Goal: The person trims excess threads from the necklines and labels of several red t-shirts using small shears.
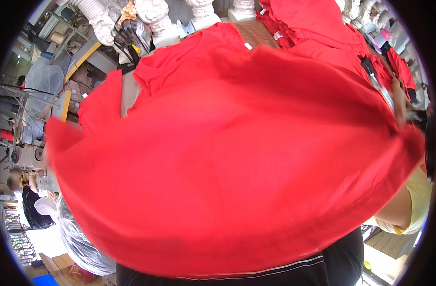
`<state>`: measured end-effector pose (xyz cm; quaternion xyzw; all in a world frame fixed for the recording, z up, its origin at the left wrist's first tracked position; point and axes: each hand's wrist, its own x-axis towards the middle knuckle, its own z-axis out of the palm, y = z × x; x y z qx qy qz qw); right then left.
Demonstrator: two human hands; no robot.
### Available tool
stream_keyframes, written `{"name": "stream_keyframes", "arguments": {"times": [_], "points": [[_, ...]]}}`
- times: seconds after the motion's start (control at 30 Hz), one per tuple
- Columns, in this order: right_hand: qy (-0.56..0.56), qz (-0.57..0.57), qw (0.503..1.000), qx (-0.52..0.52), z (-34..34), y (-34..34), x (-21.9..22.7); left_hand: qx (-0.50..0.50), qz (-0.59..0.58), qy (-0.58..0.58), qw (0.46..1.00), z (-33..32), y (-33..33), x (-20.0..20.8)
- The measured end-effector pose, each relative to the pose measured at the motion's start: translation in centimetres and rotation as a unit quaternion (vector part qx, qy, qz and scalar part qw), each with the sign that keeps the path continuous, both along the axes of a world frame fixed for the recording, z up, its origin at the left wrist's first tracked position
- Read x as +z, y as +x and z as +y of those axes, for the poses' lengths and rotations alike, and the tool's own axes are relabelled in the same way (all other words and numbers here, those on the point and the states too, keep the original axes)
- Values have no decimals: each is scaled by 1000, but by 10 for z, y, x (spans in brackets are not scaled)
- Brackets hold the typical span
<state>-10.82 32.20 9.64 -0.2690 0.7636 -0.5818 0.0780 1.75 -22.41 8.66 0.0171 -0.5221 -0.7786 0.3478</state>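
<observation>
A large red garment [218,157] is spread wide in the air before me and billows, smeared by motion. Its stitched hem curves low across my dark clothing [342,260]. At the far right my right hand [403,113] is closed on the garment's bunched edge, partly hidden by the cloth and the picture's dark rim. The garment's left corner [60,138] is raised and blurred; my left hand there is covered or smeared, so its fingers cannot be made out. Just beyond lies another red garment [180,59] with a neckline, flat on the table.
More red garments [313,28] are heaped at the back right by a brown woven surface [258,33]. White carved balusters [153,19] line the far edge. Sewing machines, cables and a yellow-edged table [82,62] stand left. Clear plastic bags [82,238] sit lower left.
</observation>
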Motion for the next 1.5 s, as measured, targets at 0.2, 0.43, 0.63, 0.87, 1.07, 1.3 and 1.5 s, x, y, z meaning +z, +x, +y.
{"name": "stream_keyframes", "arguments": {"times": [0.2,0.43,0.63,0.87,1.07,1.3,1.5], "points": [[51,64,966,-244,-89,-58,15,40,-32,18,999,-21,-121,47],[-236,156,937,-204,-31,-43,143,104,205,-30,973,18,-52,146],[-153,87,972,-155,-2,-57,-32,71,-47,32,996,-13,-2,-8],[-73,-143,974,-161,9,2,-165,6,-413,-97,905,-14,29,-163],[24,-74,972,-223,40,4,-169,158,-309,-573,742,42,7,-152],[44,-70,974,-213,-2,24,-122,-173,-58,-678,712,208,-2,-164],[45,-70,975,-206,-10,31,-121,-204,-103,-610,759,224,-8,-183]]}}
